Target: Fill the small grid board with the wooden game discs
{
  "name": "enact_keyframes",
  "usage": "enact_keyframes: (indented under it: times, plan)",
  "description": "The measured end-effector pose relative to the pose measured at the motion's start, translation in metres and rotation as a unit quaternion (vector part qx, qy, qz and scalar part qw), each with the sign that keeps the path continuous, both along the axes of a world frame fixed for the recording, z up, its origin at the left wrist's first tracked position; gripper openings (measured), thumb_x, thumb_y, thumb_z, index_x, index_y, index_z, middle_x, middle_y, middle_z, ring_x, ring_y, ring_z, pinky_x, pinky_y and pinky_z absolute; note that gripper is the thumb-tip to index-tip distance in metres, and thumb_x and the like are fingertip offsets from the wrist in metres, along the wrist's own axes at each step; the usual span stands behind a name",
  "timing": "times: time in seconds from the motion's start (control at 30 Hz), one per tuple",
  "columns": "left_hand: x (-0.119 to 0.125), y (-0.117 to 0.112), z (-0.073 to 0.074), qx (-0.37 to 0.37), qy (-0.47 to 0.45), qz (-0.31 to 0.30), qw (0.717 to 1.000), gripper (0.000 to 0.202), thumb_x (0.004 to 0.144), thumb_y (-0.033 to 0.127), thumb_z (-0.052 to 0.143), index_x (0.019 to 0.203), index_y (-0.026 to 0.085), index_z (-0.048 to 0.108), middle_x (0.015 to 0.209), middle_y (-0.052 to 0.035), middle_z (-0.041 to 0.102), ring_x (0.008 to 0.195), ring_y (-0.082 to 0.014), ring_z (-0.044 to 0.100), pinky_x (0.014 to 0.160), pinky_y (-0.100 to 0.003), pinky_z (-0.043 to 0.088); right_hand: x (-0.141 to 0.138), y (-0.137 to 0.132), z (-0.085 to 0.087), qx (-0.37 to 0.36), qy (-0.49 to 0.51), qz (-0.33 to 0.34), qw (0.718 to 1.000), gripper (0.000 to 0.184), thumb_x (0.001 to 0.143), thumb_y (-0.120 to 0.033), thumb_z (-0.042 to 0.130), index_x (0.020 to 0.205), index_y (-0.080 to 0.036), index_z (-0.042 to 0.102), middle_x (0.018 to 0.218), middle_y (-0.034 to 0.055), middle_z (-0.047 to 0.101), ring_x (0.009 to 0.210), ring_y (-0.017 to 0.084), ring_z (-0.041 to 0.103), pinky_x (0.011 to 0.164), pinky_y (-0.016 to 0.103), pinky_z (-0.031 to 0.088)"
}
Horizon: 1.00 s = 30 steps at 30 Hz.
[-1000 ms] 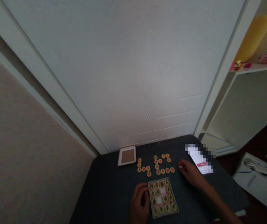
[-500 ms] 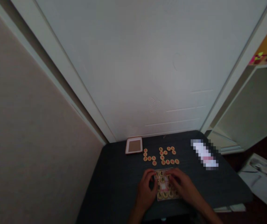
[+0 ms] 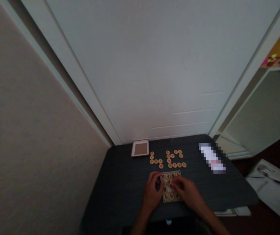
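A shallow box (image 3: 169, 189) of round xiangqi pieces lies on the dark table in front of me, with rows of pieces along its far and near edges and a pale bare patch in the middle. My left hand (image 3: 152, 189) curls around its left edge, thumb and fingertips against the side. Over the box's right half is my right hand (image 3: 185, 189), thumb and fingers pinched together at a xiangqi piece (image 3: 168, 182) near the middle. These fingers hide part of the right column. Behind the box, round red-marked pieces (image 3: 156, 161) form angular outlines on the tabletop.
A box lid (image 3: 141, 148) with a white rim and brown centre lies at the table's (image 3: 115, 182) back left. A blurred-out pale object (image 3: 212, 158) is at the right. The white panel (image 3: 140, 81) rises behind the table; a white carton (image 3: 272, 192) stands lower right.
My right hand has shifted inward over the box, uncovering pieces at the far right corner. My left hand stays at the box's left edge. The view has tilted slightly.
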State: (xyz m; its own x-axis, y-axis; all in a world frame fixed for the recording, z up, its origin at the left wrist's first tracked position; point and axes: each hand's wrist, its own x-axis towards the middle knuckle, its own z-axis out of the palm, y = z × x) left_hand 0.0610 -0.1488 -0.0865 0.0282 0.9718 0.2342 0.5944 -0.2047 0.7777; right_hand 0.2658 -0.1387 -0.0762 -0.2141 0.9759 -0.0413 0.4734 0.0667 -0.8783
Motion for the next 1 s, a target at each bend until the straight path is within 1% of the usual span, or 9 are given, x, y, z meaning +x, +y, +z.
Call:
enact_keyframes:
  times: [0.13, 0.3, 0.43, 0.57, 0.73, 0.83, 0.93, 1.0]
  plan:
    - [0.001, 0.000, -0.002, 0.010, 0.000, 0.003, 1.000, 0.026, 0.093, 0.027, 0.057, 0.117, 0.023, 0.067, 0.118, -0.0064, 0.065, 0.089, -0.0172, 0.068, 0.088, -0.034, 0.057, -0.004, -0.002, 0.001, 0.009, -0.033, 0.016, 0.999, 0.018, 0.091, -0.035, 0.058, 0.089, -0.023, 0.071, 0.084, 0.0036, 0.075, 0.075, 0.020, 0.069, 0.070, 0.029, 0.052]
    - [0.000, -0.001, -0.002, 0.002, -0.007, -0.010, 1.000, 0.026, 0.094, 0.028, 0.055, 0.118, 0.023, 0.066, 0.120, -0.0071, 0.065, 0.093, -0.0177, 0.068, 0.093, -0.036, 0.057, -0.010, -0.004, -0.006, 0.063, -0.086, 0.016, 0.994, 0.016, 0.091, -0.032, 0.059, 0.087, -0.023, 0.072, 0.089, 0.0048, 0.074, 0.083, 0.022, 0.068, 0.077, 0.031, 0.052]
    - [-0.001, -0.001, -0.002, 0.001, -0.004, -0.010, 1.000, 0.025, 0.096, 0.029, 0.054, 0.117, 0.023, 0.066, 0.119, -0.0075, 0.065, 0.092, -0.0178, 0.068, 0.091, -0.036, 0.057, -0.010, -0.004, -0.009, 0.081, -0.113, 0.028, 0.990, 0.017, 0.093, -0.029, 0.057, 0.087, -0.024, 0.072, 0.092, 0.0059, 0.073, 0.088, 0.023, 0.067, 0.081, 0.032, 0.051]
    - [-0.001, -0.001, -0.003, 0.012, -0.007, -0.006, 1.000, 0.025, 0.095, 0.026, 0.055, 0.117, 0.024, 0.067, 0.120, -0.0071, 0.065, 0.092, -0.0177, 0.068, 0.091, -0.035, 0.057, -0.009, -0.004, -0.008, 0.085, -0.123, 0.044, 0.988, 0.017, 0.094, -0.029, 0.058, 0.090, -0.024, 0.073, 0.095, 0.0062, 0.074, 0.093, 0.024, 0.066, 0.085, 0.034, 0.051]
    - [-0.001, -0.001, -0.004, 0.017, -0.008, -0.006, 1.000, 0.023, 0.095, 0.027, 0.055, 0.115, 0.023, 0.067, 0.120, -0.0063, 0.065, 0.093, -0.0174, 0.069, 0.093, -0.035, 0.057, -0.010, -0.006, -0.013, 0.105, -0.105, 0.045, 0.988, 0.017, 0.094, -0.027, 0.059, 0.093, -0.024, 0.075, 0.098, 0.0066, 0.075, 0.100, 0.025, 0.066, 0.094, 0.038, 0.050]
    - [-0.001, -0.001, -0.003, 0.023, -0.014, -0.001, 1.000, 0.023, 0.097, 0.028, 0.054, 0.114, 0.023, 0.067, 0.118, -0.0066, 0.066, 0.095, -0.0179, 0.069, 0.092, -0.035, 0.057, -0.004, -0.008, -0.015, 0.122, -0.090, 0.031, 0.988, 0.021, 0.096, -0.026, 0.056, 0.098, -0.024, 0.076, 0.106, 0.0080, 0.074, 0.104, 0.026, 0.065, 0.098, 0.041, 0.050]
    - [-0.002, -0.002, -0.003, 0.026, -0.023, 0.003, 0.999, 0.022, 0.097, 0.029, 0.053, 0.113, 0.022, 0.068, 0.118, -0.0071, 0.065, 0.097, -0.0184, 0.069, 0.092, -0.034, 0.057, 0.010, -0.008, -0.014, 0.136, -0.086, -0.003, 0.987, 0.024, 0.096, -0.025, 0.053, 0.107, -0.024, 0.075, 0.112, 0.0100, 0.074, 0.107, 0.027, 0.065, 0.099, 0.043, 0.050]
    - [-0.002, -0.001, -0.002, 0.023, -0.032, 0.012, 0.999, 0.022, 0.097, 0.031, 0.054, 0.111, 0.022, 0.068, 0.118, -0.0069, 0.065, 0.092, -0.0173, 0.069, 0.088, -0.033, 0.057, 0.020, -0.010, -0.012, 0.143, -0.090, -0.017, 0.985, 0.025, 0.095, -0.024, 0.054, 0.108, -0.024, 0.075, 0.112, 0.0103, 0.074, 0.107, 0.028, 0.064, 0.099, 0.045, 0.051]
